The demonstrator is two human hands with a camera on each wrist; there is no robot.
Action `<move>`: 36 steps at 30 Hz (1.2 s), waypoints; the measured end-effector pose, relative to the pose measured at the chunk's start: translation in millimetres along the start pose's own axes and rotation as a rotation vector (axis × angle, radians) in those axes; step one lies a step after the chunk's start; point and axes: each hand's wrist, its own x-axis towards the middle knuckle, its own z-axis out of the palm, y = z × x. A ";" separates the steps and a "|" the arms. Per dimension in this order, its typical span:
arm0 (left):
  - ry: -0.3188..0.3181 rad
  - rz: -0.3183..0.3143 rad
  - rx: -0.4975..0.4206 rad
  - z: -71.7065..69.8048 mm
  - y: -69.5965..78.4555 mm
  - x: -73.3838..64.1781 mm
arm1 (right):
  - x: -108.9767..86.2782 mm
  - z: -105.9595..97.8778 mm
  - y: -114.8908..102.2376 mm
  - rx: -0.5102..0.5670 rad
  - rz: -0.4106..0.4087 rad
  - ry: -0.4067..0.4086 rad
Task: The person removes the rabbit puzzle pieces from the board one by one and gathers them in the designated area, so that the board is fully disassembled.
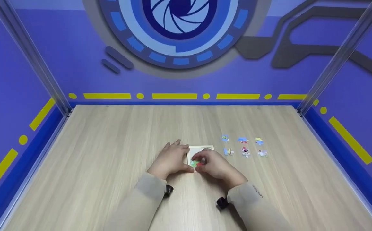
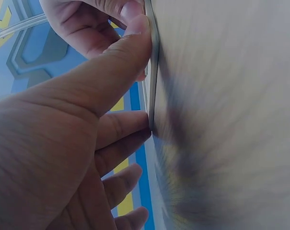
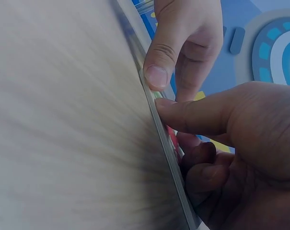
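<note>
A shallow jigsaw puzzle tray (image 1: 201, 147) with a pale rim lies on the table. My left hand (image 1: 172, 158) holds its left side, thumb at the near corner and index finger towards the far end. In the left wrist view, the other fingers of this left hand (image 2: 63, 139) spread past the rim. My right hand (image 1: 214, 163) reaches over the tray with curled fingers and pinches a jigsaw piece (image 1: 199, 164) near the close left corner. Green and red show there; the fingers hide its outline. In the right wrist view, the right thumb (image 3: 197, 115) lies beside the left thumb (image 3: 157, 74).
Several loose jigsaw pieces lie in two rows right of the tray, among them a red-and-black one (image 1: 245, 151) and a blue-and-yellow one (image 1: 259, 141). The wood-grain table (image 1: 115, 134) is bordered by blue panels (image 1: 76, 64) at the back and sides.
</note>
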 end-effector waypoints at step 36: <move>-0.016 -0.005 -0.004 -0.3 -0.8 0.8 | 0.5 -5.0 5.4 0.105 0.036 -0.027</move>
